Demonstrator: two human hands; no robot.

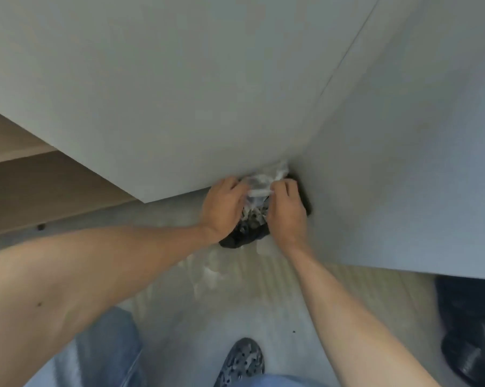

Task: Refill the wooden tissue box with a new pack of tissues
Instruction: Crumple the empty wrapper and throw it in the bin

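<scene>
Both my bare arms reach forward and down, the forearms drawing together so my hands meet over the black-lined bin (237, 240) in the corner. My left hand (221, 209) sits palm down at the bin's left side with the wrist bent inward, its fingers curled and pinching the crumpled clear plastic wrapper (259, 184); my right hand (287, 212) is just beside it at the bin's right side, knuckles up, fingers closed on the same wrapper. Nearer me than the bin, my jeans-clad legs and one patterned shoe (240, 361) point toward it.
</scene>
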